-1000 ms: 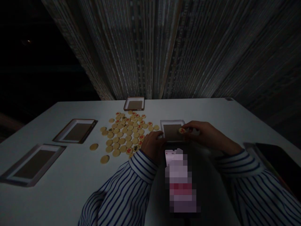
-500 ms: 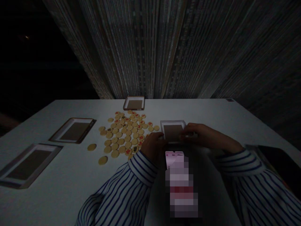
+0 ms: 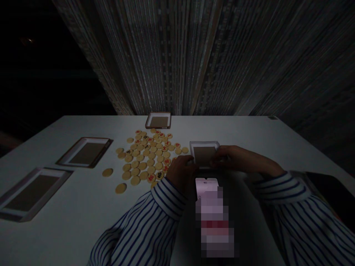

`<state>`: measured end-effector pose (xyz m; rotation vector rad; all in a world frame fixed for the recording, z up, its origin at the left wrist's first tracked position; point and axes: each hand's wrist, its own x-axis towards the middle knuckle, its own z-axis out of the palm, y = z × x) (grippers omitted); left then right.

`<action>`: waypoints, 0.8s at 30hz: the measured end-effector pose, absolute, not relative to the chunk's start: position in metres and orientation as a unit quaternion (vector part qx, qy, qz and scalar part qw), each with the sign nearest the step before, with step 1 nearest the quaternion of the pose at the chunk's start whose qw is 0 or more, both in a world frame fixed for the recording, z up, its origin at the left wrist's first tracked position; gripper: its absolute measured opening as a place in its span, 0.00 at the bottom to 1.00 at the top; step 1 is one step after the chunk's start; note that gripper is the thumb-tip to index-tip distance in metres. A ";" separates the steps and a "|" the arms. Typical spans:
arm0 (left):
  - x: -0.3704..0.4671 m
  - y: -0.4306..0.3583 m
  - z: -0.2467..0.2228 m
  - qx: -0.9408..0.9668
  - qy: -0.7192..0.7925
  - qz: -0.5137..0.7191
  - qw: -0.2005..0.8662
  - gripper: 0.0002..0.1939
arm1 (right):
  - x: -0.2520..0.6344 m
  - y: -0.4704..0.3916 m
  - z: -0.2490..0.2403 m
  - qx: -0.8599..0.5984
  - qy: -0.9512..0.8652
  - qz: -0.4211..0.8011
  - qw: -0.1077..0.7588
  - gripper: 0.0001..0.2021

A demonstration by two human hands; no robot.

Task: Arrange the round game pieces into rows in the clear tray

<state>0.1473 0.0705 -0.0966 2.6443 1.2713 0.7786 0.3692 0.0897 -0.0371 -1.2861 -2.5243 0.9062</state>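
Observation:
A shallow white-rimmed tray (image 3: 205, 143) with a brownish-grey bottom lies on the table in front of me. My left hand (image 3: 181, 170) is closed, its fingers curled at the tray's left near corner. On the opposite side my right hand (image 3: 234, 158) pinches the tray's right edge; dim light hides the exact fingertips. Below both hands glows a phone (image 3: 206, 183), its screen mostly blurred out. Left of my left hand spreads a pile of round wooden Chinese chess pieces (image 3: 150, 155), some face up with red or black characters, many showing plain backs.
Two similar trays (image 3: 104, 153) (image 3: 62, 180) lie to the left, and a third tray (image 3: 169, 120) stands at the table's far side. A dark flat object (image 3: 330, 192) is at the right. Behind the white table (image 3: 83, 229) hangs a string curtain (image 3: 177, 55).
Almost nothing differs. Both hands stay at the tray, with the right fingers shifted very slightly; the whole view has moved a little.

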 end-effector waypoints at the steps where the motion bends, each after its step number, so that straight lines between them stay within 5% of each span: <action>1: 0.147 0.071 -0.096 0.870 0.419 0.255 0.054 0.08 | 0.369 0.090 -0.037 -0.430 -0.848 0.300 0.081 0.08; 24: 0.149 0.070 -0.094 0.875 0.414 0.248 0.030 0.07 | 0.369 0.092 -0.036 -0.405 -0.862 0.295 0.081 0.10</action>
